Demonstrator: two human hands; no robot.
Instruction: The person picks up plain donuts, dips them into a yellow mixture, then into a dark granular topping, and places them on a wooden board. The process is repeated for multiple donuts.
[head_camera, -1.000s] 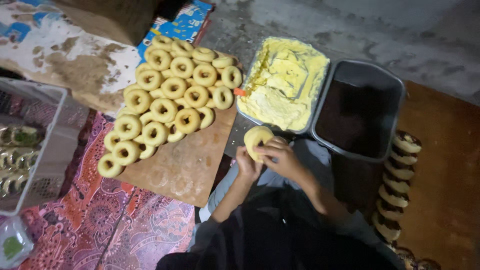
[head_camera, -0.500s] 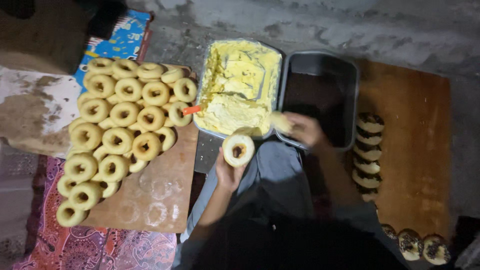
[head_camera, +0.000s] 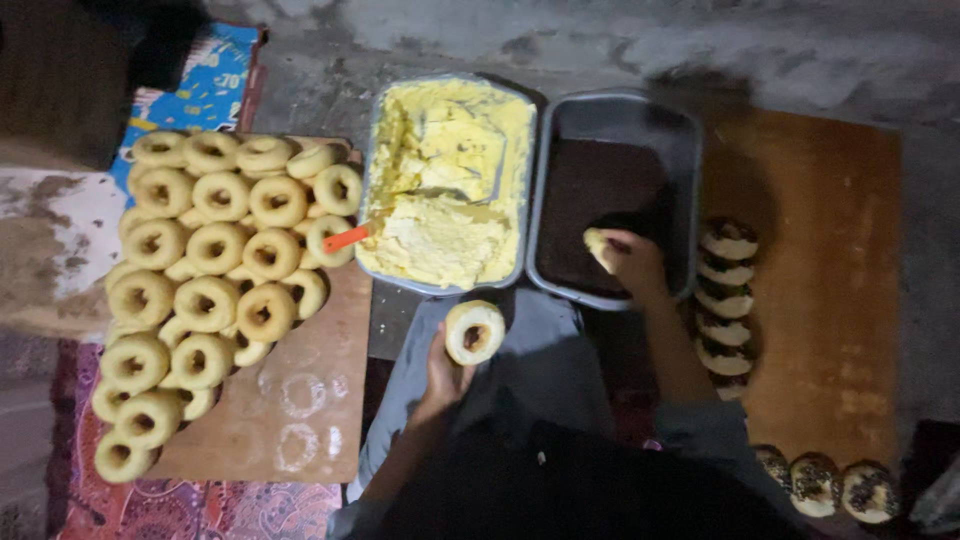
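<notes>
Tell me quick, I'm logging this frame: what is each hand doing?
Left hand: closed on a ring doughnut, held over the lap.
Right hand: grip closed on a doughnut half above the dark tray.

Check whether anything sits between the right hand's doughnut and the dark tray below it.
Nothing visible does. The right hand holds a doughnut directly over the dark tray, inside its rim. The left hand holds another doughnut apart, nearer the body.
</notes>
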